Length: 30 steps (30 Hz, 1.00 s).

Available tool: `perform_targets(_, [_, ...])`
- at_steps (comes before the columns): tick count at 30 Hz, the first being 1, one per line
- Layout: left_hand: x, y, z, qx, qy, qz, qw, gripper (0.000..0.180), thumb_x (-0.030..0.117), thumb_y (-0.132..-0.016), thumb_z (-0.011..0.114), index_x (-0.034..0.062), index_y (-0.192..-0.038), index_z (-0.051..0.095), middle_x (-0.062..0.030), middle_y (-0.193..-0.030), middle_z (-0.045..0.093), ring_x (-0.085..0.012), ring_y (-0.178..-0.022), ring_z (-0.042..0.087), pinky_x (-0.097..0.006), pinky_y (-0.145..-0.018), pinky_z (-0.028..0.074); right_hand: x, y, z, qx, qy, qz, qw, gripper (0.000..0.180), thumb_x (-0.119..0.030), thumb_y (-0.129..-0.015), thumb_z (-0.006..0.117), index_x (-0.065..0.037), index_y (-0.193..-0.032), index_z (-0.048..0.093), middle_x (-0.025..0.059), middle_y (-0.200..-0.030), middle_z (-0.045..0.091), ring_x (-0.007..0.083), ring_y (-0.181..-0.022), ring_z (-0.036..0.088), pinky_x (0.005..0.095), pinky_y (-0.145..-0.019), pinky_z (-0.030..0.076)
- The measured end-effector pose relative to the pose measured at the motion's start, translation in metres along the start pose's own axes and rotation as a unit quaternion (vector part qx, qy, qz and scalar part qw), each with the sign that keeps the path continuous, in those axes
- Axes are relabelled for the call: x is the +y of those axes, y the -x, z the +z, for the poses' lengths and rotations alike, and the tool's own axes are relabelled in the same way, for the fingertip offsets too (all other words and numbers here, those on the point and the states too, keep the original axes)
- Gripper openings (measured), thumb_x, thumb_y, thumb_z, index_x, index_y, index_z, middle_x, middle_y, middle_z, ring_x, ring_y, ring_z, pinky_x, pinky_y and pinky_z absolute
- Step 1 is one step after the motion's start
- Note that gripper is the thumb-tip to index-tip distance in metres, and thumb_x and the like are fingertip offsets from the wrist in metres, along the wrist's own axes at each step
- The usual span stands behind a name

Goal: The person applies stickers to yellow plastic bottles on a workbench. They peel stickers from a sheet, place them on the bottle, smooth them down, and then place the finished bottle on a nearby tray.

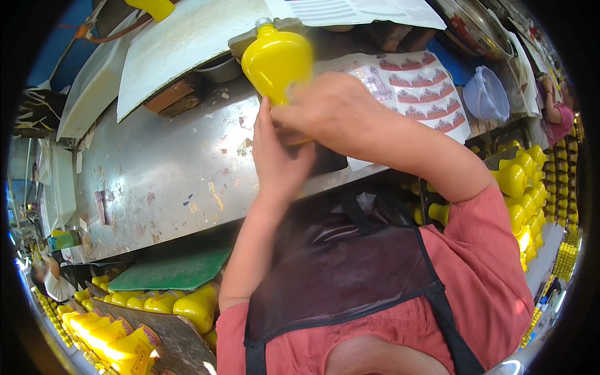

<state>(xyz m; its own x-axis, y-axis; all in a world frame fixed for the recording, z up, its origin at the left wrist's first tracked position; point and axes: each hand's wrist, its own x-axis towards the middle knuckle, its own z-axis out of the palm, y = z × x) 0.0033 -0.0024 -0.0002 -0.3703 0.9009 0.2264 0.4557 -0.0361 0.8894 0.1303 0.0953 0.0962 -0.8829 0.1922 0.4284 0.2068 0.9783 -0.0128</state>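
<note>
A glossy yellow bottle-shaped vessel (278, 59) lies with its narrow neck pointing away from me, near a grey-brown block (245, 45) at the far side of the metal worktop. My left hand (278, 147) is at its near end, fingers along the side and thumb apart below. Over that same end, my right hand (334, 115) is curled and smeared by motion; whatever is between its fingers is hidden. To the right of my right hand lies a white sheet (462, 128) of printed red-and-purple decals.
The scuffed metal worktop (169, 187) carries scraps of paper. White boards (187, 37) rest on brick-like blocks (174, 95) behind it. A pale purple bucket (486, 94) stands at right. Racks of yellow vessels (522, 181) flank me, some below a green board (175, 269).
</note>
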Motion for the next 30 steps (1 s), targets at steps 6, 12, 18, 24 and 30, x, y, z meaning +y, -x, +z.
perform_targets(6, [0.002, -0.003, -0.001, 0.036, -0.081, 0.090, 0.992, 0.098, 0.010, -0.075, 0.090, 0.0033, -0.156, 0.035, -0.0155, -0.136, 0.060, -0.0209, -0.112, 0.065, -0.035, -0.093, 0.054, 0.008, 0.023, -0.007, 0.039, -0.020, 0.071, 0.997, 0.018, -0.019, -0.078, 0.079, -0.018, -0.095, 0.074, 0.0032, -0.070, 0.054, 0.0233, -0.059, 0.060, 0.0366, -0.054, 0.047])
perform_targets(12, [0.004, -0.003, -0.011, -0.031, 0.133, -0.024, 0.990, 0.100, -0.003, -0.083, 0.081, 0.0076, -0.163, 0.023, -0.0113, -0.134, 0.064, -0.0153, -0.107, 0.068, -0.031, -0.089, 0.058, 0.008, 0.035, -0.009, 0.124, -0.067, 0.110, 0.984, 0.024, -0.017, -0.079, 0.083, -0.019, -0.102, 0.077, 0.0053, -0.065, 0.052, 0.0240, -0.059, 0.059, 0.0376, -0.052, 0.045])
perform_targets(18, [0.006, -0.004, -0.018, -0.062, 0.310, -0.063, 0.947, 0.097, -0.013, -0.088, 0.068, 0.0105, -0.165, 0.014, -0.0117, -0.151, 0.048, -0.0207, -0.122, 0.062, -0.035, -0.099, 0.057, 0.015, 0.031, -0.011, 0.154, -0.109, 0.172, 0.967, 0.021, -0.015, -0.084, 0.079, -0.016, -0.105, 0.077, 0.0076, -0.072, 0.063, 0.0254, -0.064, 0.063, 0.0351, -0.057, 0.049])
perform_targets(24, [0.010, -0.001, -0.020, -0.042, 0.445, -0.130, 0.885, 0.089, -0.004, -0.096, 0.066, 0.0176, -0.166, 0.016, -0.0097, -0.149, 0.050, -0.0249, -0.121, 0.063, -0.041, -0.099, 0.058, 0.020, 0.015, -0.014, 0.138, -0.168, 0.197, 0.956, 0.021, -0.006, -0.085, 0.077, -0.006, -0.106, 0.076, 0.0110, -0.089, 0.074, 0.0239, -0.075, 0.069, 0.0307, -0.067, 0.054])
perform_targets(30, [0.020, 0.001, -0.023, -0.056, 0.508, -0.130, 0.850, 0.091, 0.018, -0.098, 0.069, 0.0181, -0.166, 0.008, -0.0110, -0.142, 0.054, -0.0257, -0.113, 0.065, -0.039, -0.089, 0.060, 0.010, 0.013, -0.007, 0.147, -0.299, 0.204, 0.921, 0.021, -0.004, -0.089, 0.074, -0.002, -0.110, 0.075, 0.0104, -0.095, 0.076, 0.0184, -0.083, 0.072, 0.0290, -0.075, 0.056])
